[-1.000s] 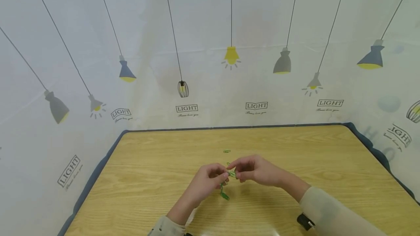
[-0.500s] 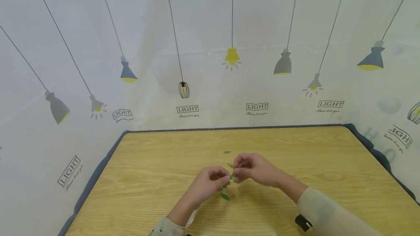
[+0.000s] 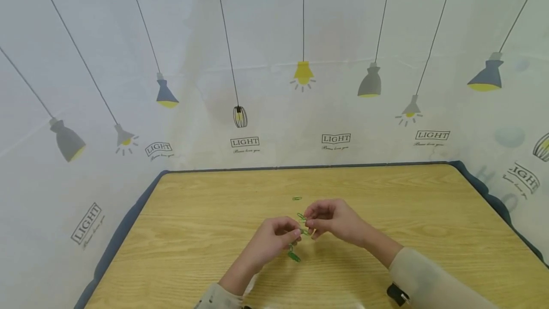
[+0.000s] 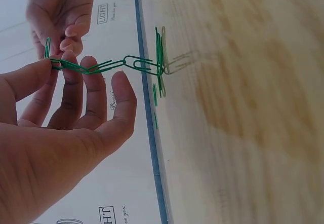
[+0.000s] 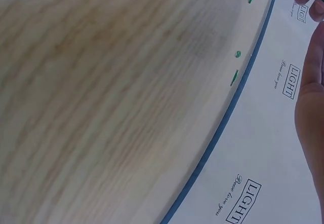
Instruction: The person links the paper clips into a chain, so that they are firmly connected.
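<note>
My left hand (image 3: pixel 274 237) pinches a chain of green paper clips (image 4: pixel 104 67) between thumb and fingertips. From there the chain hangs to a bunch of green paper clips (image 4: pixel 160 57), low over the table. Toward the other hand, an end clip (image 4: pixel 47 47) sticks out of the pinch. My right hand (image 3: pixel 336 221) has its fingers bent and its fingertips right beside that clip; I cannot tell whether they grip it. In the right wrist view the right hand (image 5: pixel 314 97) shows only in part at the right edge.
Two loose green paper clips lie on the wooden table (image 3: pixel 206 213): a far clip (image 3: pixel 297 198) and a nearer clip (image 3: pixel 301 215) by my right fingertips. A white curtain (image 3: pixel 274 108) with printed lamps stands behind the table's blue-edged far side.
The right hand first drew close to the left fingertips at the chain's end, then shifted slightly back and up. The left hand has hardly moved, and the bunch still hangs below it.
</note>
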A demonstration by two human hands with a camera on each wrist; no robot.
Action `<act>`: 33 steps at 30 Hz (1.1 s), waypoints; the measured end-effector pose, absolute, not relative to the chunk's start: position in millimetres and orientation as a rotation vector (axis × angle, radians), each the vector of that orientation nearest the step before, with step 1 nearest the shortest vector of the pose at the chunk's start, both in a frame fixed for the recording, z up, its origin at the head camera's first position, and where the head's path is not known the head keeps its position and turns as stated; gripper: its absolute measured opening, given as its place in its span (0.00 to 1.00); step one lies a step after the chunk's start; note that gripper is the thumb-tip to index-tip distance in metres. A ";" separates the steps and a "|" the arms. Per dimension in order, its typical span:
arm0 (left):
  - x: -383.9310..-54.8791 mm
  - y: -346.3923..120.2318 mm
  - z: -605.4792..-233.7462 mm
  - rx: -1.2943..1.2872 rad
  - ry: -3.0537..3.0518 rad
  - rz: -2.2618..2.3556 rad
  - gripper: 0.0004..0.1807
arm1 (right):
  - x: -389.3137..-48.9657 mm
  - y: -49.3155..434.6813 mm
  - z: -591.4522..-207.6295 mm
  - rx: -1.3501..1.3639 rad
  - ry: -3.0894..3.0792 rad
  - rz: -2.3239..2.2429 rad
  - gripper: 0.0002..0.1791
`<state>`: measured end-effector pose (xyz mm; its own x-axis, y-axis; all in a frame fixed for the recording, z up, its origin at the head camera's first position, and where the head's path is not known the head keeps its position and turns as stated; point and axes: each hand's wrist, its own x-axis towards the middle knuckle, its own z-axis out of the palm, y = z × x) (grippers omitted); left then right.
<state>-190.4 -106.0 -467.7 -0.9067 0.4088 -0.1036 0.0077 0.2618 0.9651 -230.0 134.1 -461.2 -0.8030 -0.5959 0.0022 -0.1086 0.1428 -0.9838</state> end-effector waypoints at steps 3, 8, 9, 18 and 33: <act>-192.1 -106.4 -470.6 0.387 2.208 1.689 0.10 | -229.3 132.8 -465.6 -0.703 2.042 -1.722 0.16; -192.2 -107.4 -470.0 0.382 2.209 1.688 0.11 | -228.3 131.9 -467.9 -0.744 2.050 -1.712 0.12; -192.4 -107.4 -469.9 0.382 2.208 1.688 0.11 | -228.3 132.1 -468.3 -0.749 2.050 -1.708 0.11; -191.4 -106.8 -469.3 0.373 2.206 1.679 0.10 | -228.4 136.7 -468.5 -0.719 2.018 -1.652 0.09; -188.2 -112.6 -470.4 0.405 2.107 1.691 0.15 | -222.1 143.5 -459.6 -0.604 2.051 -1.717 0.12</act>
